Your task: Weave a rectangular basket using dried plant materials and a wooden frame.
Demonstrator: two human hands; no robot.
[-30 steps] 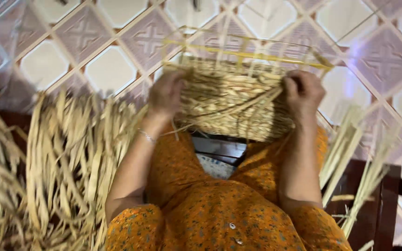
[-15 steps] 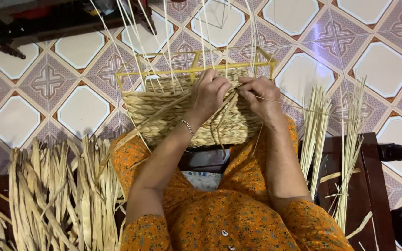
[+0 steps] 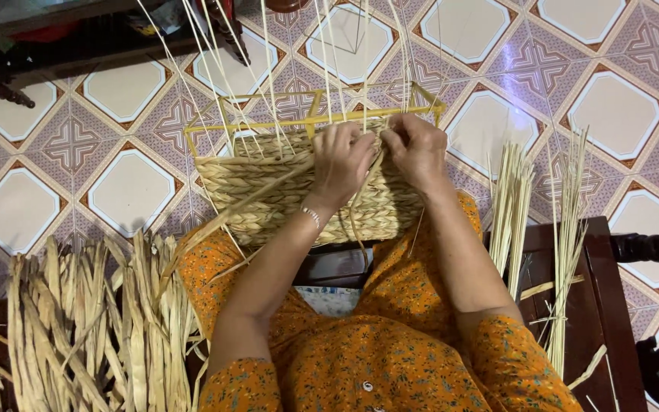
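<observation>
Woven straw basket [image 3: 268,191], contents apparently hidden, gripped by both hands [image 3: 379,152].

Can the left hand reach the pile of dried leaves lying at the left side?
Probably yes. The left hand rests on the woven basket, and the pile of dried leaves lies beside the left knee with nothing in between.

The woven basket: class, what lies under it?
Under the basket show orange-clad knees and, beyond, tiled floor. The hands cover part of its top edge; its underside is hidden.
</observation>
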